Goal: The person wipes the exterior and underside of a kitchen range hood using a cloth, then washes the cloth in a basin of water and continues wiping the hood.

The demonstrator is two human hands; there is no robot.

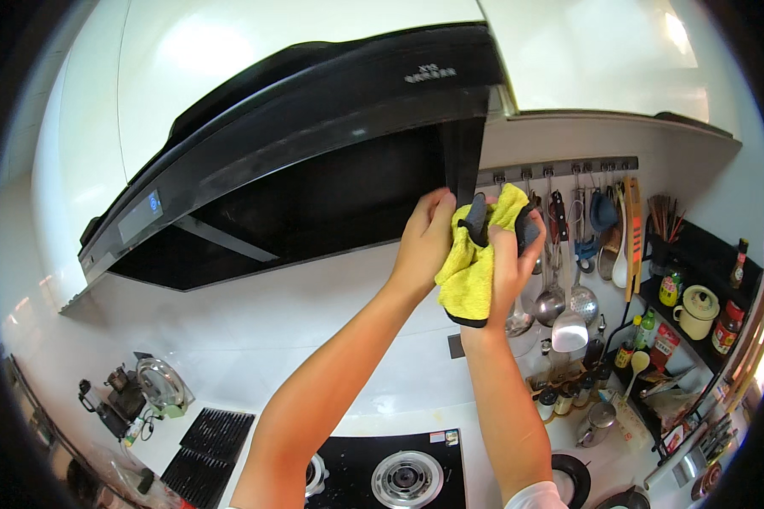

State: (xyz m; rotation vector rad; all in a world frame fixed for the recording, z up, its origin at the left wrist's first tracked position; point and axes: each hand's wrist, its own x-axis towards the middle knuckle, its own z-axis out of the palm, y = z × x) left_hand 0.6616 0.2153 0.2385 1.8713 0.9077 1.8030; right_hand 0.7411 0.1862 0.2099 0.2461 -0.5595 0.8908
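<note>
A yellow microfiber cloth with grey lining and black trim is bunched up in my right hand, whose fingers wrap its right side. My left hand is against the cloth's left edge, with curled fingers; whether it grips the cloth cannot be made out. Both hands are raised in front of the lower right end of a black range hood. A small lit panel is on the hood's left side.
Below lies a black gas hob with a round burner. Black slatted panels rest on the counter to its left. Ladles and a spatula hang from a wall rail. A black shelf holds jars and bottles at right.
</note>
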